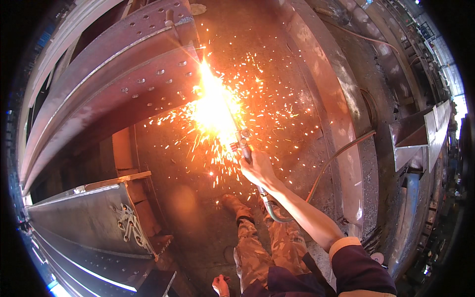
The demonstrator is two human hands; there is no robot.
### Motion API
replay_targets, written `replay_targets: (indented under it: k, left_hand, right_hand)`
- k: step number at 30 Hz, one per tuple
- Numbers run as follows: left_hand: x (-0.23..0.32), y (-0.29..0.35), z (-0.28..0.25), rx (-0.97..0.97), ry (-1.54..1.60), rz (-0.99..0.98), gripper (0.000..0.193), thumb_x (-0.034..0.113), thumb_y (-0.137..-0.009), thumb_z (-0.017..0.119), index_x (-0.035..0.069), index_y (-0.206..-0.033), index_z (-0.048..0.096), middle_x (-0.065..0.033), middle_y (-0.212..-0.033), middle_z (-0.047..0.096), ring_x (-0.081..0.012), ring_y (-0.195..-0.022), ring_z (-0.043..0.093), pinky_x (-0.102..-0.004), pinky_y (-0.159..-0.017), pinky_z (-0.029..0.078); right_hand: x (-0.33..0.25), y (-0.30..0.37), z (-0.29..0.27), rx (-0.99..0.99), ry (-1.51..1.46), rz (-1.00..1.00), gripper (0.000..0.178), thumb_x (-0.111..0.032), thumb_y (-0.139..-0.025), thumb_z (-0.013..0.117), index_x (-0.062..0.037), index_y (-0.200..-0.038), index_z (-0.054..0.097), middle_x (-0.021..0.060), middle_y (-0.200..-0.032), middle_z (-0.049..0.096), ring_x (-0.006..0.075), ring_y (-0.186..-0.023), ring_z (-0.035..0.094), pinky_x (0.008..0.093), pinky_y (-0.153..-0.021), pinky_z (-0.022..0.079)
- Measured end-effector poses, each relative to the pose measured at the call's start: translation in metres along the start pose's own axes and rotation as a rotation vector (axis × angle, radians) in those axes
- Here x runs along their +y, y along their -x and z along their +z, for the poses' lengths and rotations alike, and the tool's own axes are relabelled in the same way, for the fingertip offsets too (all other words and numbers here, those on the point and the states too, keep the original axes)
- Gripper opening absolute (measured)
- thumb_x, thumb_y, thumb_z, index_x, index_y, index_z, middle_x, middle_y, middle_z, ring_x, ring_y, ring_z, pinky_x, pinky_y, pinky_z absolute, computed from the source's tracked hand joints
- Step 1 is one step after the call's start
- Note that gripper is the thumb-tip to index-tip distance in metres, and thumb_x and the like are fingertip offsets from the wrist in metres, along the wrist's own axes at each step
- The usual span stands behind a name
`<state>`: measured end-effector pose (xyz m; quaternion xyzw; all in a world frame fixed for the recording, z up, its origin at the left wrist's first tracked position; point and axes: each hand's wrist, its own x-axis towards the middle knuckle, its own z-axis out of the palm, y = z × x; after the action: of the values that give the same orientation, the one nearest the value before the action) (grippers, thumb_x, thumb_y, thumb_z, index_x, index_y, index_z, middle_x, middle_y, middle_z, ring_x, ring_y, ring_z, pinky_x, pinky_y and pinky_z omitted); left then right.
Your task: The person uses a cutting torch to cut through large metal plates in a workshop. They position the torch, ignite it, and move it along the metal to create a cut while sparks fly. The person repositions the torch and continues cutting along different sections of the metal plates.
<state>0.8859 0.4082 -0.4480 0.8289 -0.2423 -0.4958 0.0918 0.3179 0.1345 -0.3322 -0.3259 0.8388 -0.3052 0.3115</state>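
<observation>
My right hand (258, 170) is wrapped round the handle of a cutting torch (243, 140), its arm reaching in from the lower right. From the torch's head bursts a white-orange glare with sparks, against the end of a reddish steel beam (148, 74) with rows of bolt holes. The glare hides the torch tip and the cut itself. A grey hose (272, 213) curves away below the grip. Low in the picture, beside my leg, my left hand (221, 285) hangs with its fingers curled in; nothing shows in it.
At the lower left lies a grey steel beam (84, 208) with metal rings and hooks (131, 225) at its end. A long steel beam (331, 99) runs down the right side. A thin brown hose (341, 151) crosses it. Sparks scatter over the floor near my boots (236, 207).
</observation>
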Motion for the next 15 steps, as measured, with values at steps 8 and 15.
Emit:
replay_targets:
  k: [8,15]
  left_hand:
    - [0.005,0.002,0.001,-0.01,0.012,0.03,0.021,0.013,-0.088,0.059,-0.004,-0.076,0.057,-0.0131,-0.068,0.063,-0.0231,-0.055,0.064,-0.0357,-0.051,0.058]
    - [0.009,0.002,0.003,-0.005,0.012,0.016,0.021,0.014,-0.088,0.059,-0.004,-0.077,0.058,-0.0132,-0.068,0.063,-0.0231,-0.056,0.064,-0.0357,-0.05,0.058]
  right_hand:
    - [-0.013,0.004,-0.011,-0.099,0.041,0.124,0.032,-0.024,-0.083,0.059,0.0011,-0.064,0.055,0.0112,-0.05,0.052,0.0216,-0.045,0.052,0.0406,-0.045,0.04]
    - [-0.016,0.01,-0.011,-0.02,-0.051,0.091,0.027,-0.021,-0.083,0.056,0.0023,-0.07,0.058,0.0145,-0.051,0.056,0.0259,-0.045,0.057,0.0419,-0.046,0.046]
